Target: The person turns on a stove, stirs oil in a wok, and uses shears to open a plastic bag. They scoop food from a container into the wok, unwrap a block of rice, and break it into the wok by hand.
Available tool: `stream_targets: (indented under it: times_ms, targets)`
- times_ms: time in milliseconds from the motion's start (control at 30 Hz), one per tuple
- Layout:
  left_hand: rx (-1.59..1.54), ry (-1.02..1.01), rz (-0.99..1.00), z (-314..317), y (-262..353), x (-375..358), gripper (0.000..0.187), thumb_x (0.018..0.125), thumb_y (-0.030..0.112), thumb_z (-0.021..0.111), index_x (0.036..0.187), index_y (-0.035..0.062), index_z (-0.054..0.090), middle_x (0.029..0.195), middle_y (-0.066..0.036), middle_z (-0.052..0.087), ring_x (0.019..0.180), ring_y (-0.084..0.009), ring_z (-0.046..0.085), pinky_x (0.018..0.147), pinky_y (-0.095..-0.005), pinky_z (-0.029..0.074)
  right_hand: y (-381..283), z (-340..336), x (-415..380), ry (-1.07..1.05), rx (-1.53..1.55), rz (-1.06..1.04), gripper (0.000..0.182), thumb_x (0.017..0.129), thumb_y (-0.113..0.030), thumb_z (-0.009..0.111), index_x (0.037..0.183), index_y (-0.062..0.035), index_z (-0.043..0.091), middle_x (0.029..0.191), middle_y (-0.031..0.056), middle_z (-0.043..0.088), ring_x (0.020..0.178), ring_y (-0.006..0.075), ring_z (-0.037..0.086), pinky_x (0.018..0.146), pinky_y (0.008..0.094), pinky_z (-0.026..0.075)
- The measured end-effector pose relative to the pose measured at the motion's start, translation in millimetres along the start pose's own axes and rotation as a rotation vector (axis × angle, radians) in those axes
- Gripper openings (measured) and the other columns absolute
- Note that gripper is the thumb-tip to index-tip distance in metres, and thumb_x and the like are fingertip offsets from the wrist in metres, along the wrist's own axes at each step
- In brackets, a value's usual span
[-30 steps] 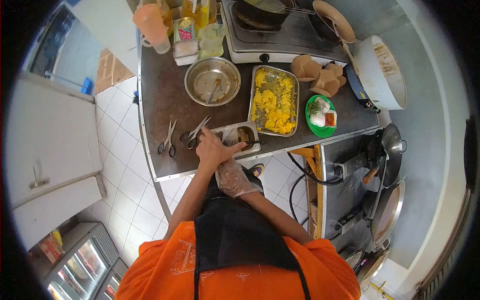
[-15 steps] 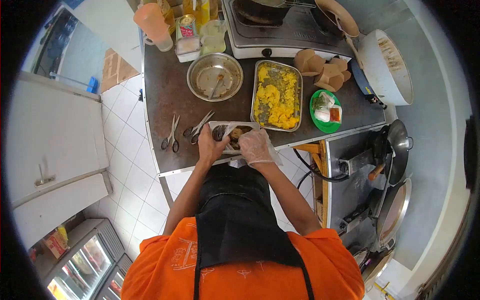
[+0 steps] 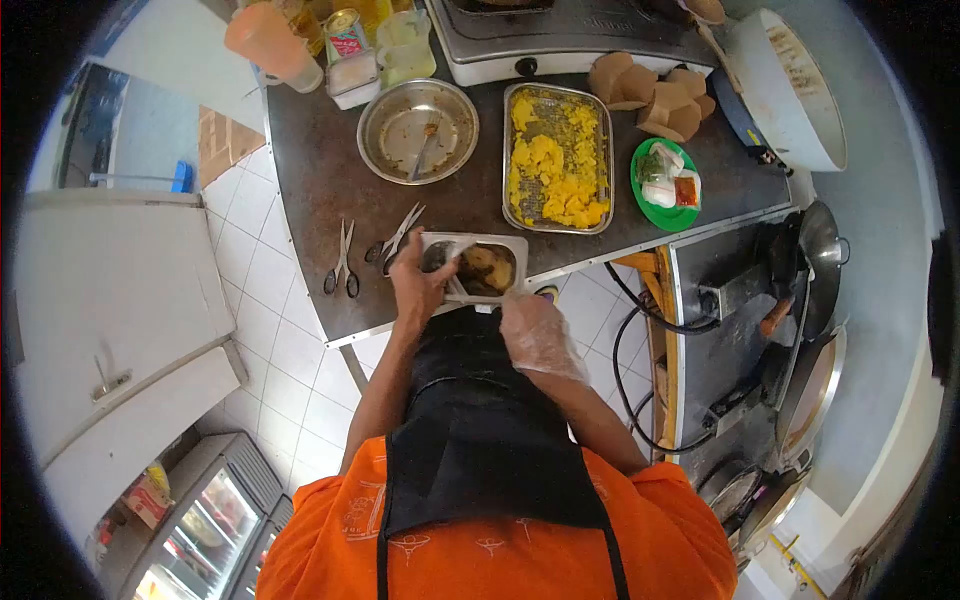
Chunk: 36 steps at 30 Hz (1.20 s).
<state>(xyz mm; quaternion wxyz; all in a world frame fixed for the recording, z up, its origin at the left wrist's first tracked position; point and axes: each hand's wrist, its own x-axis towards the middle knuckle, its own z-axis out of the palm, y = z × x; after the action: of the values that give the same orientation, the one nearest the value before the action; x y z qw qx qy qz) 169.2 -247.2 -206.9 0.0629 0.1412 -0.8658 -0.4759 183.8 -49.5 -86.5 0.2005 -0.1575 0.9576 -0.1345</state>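
A small rectangular metal container point(image 3: 518, 250) with brown food in it stands at the counter's front edge. My left hand point(image 3: 417, 283) holds its left side, thumb over the rim and fingers toward the back; a bit of clear plastic lies by the thumb. My right hand point(image 3: 543, 330), in a clear plastic glove, is at the container's front right corner. Its fingers are bunched and whatever they hold, if anything, cannot be made out. Two pairs of scissors, one point(image 3: 342, 262) farther left and one point(image 3: 396, 240) beside my left hand, lie on the counter.
Behind the container are a steel bowl point(image 3: 418, 132) with a spoon and a tray point(image 3: 507, 190) of yellow food. A green plate point(image 3: 667, 212) with small packets and brown paper boxes point(image 3: 672, 108) are at the right. The stove point(image 3: 570, 38) stands at the back.
My right hand has moved from over the container to its front right corner, uncovering the brown food. My left hand stays on the container. The whole view has shifted slightly.
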Motion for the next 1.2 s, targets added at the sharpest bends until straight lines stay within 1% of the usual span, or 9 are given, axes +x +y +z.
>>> stream_targets:
  times_ms: [100,200,433,567,800,900,1000,1067,1200]
  targets:
    - [0.035,0.028,-0.017,-14,2,19,0.070,0.077,0.019,0.087,0.133,-0.0085,0.056,0.110,-0.024,0.071,0.099,-0.0220,0.069,0.085,-0.0326,0.055,22,-15,-14,0.160,-0.102,-0.175,0.008,0.083,-0.005,0.062,0.089,-0.0016,0.065,0.077,0.0171,0.068,0.074,0.0330,0.072,0.065,0.0417,0.059]
    - [0.000,-0.026,-0.016,-22,10,31,0.061,0.078,0.020,0.086,0.128,-0.0027,0.059,0.105,-0.021,0.071,0.096,-0.0226,0.069,0.081,-0.0344,0.055,21,-11,-3,0.099,-0.076,-0.136,0.009,0.083,-0.006,0.062,0.091,-0.0020,0.063,0.078,0.0142,0.067,0.074,0.0299,0.072,0.064,0.0382,0.059]
    - [0.120,-0.051,0.024,-25,21,27,0.063,0.078,0.023,0.084,0.128,-0.0031,0.055,0.105,-0.021,0.070,0.098,-0.0291,0.069,0.085,-0.0374,0.054,-23,-1,24,0.149,-0.123,-0.003,0.016,0.083,-0.013,0.065,0.093,-0.0005,0.068,0.079,0.0116,0.071,0.074,0.0269,0.074,0.066,0.0366,0.059]
    - [0.105,-0.056,0.037,-25,14,25,0.066,0.078,0.019,0.082,0.132,-0.0038,0.053,0.108,-0.022,0.069,0.101,-0.0302,0.068,0.087,-0.0383,0.053,-20,-10,33,0.140,0.037,0.003,0.010,0.081,-0.015,0.068,0.081,-0.0052,0.072,0.079,0.0134,0.071,0.075,0.0307,0.073,0.067,0.0418,0.058]
    - [0.047,-0.096,0.090,-26,-3,24,0.075,0.078,0.013,0.079,0.141,-0.0048,0.044,0.121,-0.025,0.062,0.106,-0.0337,0.065,0.092,-0.0391,0.052,-3,17,23,0.230,0.097,-0.055,0.009,0.082,-0.011,0.063,0.088,-0.0049,0.067,0.077,0.0148,0.065,0.077,0.0305,0.070,0.067,0.0419,0.055]
    - [0.058,-0.059,0.180,-27,-4,24,0.080,0.076,0.014,0.080,0.143,-0.0065,0.041,0.115,-0.026,0.062,0.101,-0.0363,0.065,0.089,-0.0418,0.052,-6,23,26,0.273,0.099,-0.302,0.009,0.087,-0.012,0.061,0.091,-0.0036,0.061,0.081,0.0162,0.060,0.077,0.0356,0.063,0.067,0.0452,0.050]
    - [0.016,-0.109,0.061,-30,2,23,0.081,0.075,0.014,0.080,0.142,-0.0070,0.041,0.118,-0.027,0.061,0.104,-0.0360,0.064,0.091,-0.0415,0.051,-16,25,37,0.177,0.162,-0.288,0.013,0.085,-0.012,0.060,0.092,-0.0007,0.061,0.079,0.0170,0.059,0.076,0.0351,0.062,0.068,0.0433,0.051]
    - [0.009,-0.087,0.088,-27,-4,23,0.080,0.075,0.014,0.079,0.142,-0.0067,0.041,0.117,-0.026,0.061,0.103,-0.0361,0.064,0.091,-0.0414,0.052,-16,43,45,0.491,-0.071,-0.395,0.016,0.084,-0.012,0.060,0.089,0.0023,0.063,0.077,0.0186,0.061,0.080,0.0347,0.065,0.070,0.0427,0.052]
    - [-0.013,-0.068,0.127,-28,-3,25,0.080,0.075,0.013,0.079,0.143,-0.0056,0.041,0.114,-0.025,0.061,0.102,-0.0370,0.064,0.090,-0.0418,0.052,-38,27,71,0.134,-0.023,-0.173,0.017,0.081,-0.013,0.062,0.083,0.0023,0.068,0.077,0.0206,0.065,0.080,0.0352,0.068,0.072,0.0435,0.054]
